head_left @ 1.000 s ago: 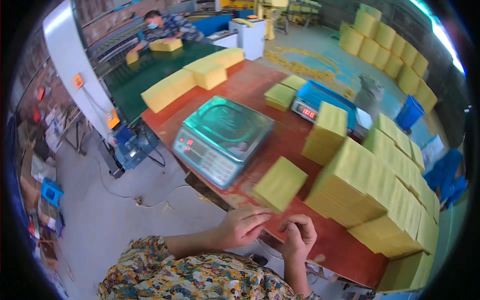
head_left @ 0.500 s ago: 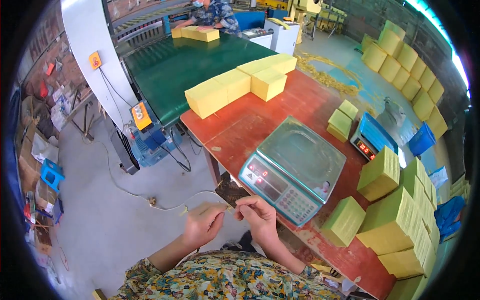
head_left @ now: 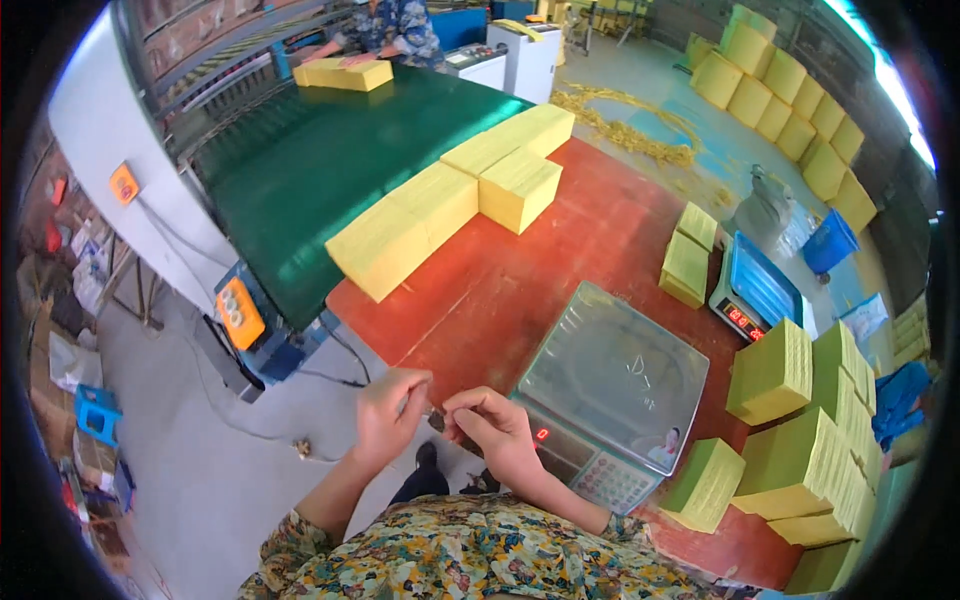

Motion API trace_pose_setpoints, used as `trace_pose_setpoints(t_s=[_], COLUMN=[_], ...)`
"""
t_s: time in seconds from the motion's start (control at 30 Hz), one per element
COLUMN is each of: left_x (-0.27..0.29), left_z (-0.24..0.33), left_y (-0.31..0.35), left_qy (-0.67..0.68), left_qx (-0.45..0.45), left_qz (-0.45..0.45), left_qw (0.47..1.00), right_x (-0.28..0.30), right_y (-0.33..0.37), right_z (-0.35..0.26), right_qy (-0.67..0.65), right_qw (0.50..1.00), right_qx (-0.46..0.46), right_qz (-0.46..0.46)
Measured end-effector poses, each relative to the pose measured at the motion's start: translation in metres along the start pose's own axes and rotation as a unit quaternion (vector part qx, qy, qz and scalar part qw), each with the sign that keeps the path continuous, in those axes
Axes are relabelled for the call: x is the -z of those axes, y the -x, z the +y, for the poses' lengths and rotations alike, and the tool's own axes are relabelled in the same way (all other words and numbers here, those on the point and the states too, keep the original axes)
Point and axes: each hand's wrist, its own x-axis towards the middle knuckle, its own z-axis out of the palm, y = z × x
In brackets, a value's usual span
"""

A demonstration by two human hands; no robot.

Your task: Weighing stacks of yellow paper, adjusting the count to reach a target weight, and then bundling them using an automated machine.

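Note:
My left hand (head_left: 390,415) is curled, thumb and fingers pressed together, in front of the red table's near left edge. Close by on its right, my right hand (head_left: 495,430) makes a similar pinch beside the front of a digital scale (head_left: 615,375). Whatever the fingertips of either hand hold, if anything, is too small to make out. The scale has a glass-like top plate, and my right forearm covers part of its keypad. On the far side of the red table (head_left: 470,320), yellow paper stacks (head_left: 400,225) form a row, with one stack (head_left: 520,188) jutting toward me.
Beyond lies a green conveyor belt (head_left: 350,150), where a co-worker (head_left: 395,35) touches yellow stacks (head_left: 343,74). A second, blue-topped scale (head_left: 762,285) and more yellow stacks (head_left: 800,460) stand on the right. A control box (head_left: 240,312) sits at the belt's corner. Yellow scraps (head_left: 630,130) litter the floor.
My view has shifted closer to the table and the belt. My hands, still pinched near each other, now appear nearer the table's edge and the scale's front.

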Motion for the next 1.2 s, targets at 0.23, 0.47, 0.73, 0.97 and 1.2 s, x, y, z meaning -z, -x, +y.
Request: trace_pose_setpoints(t_s=[0.23,0.47,0.73,0.97,1.2], left_x=[-0.047,-0.169,-0.243,-0.216,-0.139], left_z=[-0.143,-0.229,-0.283,-0.252,-0.178], left_y=[-0.245,-0.470,-0.538,-0.481,-0.331], left_qy=[-0.038,-0.157,-0.225,-0.274,-0.256], left_qx=[-0.129,-0.225,-0.232,-0.213,-0.205], left_qz=[-0.080,-0.214,-0.236,-0.338,-0.354], left_qw=[0.988,0.937,0.916,0.875,0.876], right_x=[-0.017,-0.035,-0.027,-0.060,-0.098], right_y=[-0.103,-0.193,-0.231,-0.227,-0.140], right_z=[0.003,0.010,0.007,0.008,0.035], right_qy=[-0.002,0.034,0.031,0.005,-0.036], right_qw=[0.991,0.954,0.929,0.949,0.965], right_qx=[0.001,0.060,0.071,0.057,0.029], right_qz=[0.134,0.293,0.362,0.312,0.259])
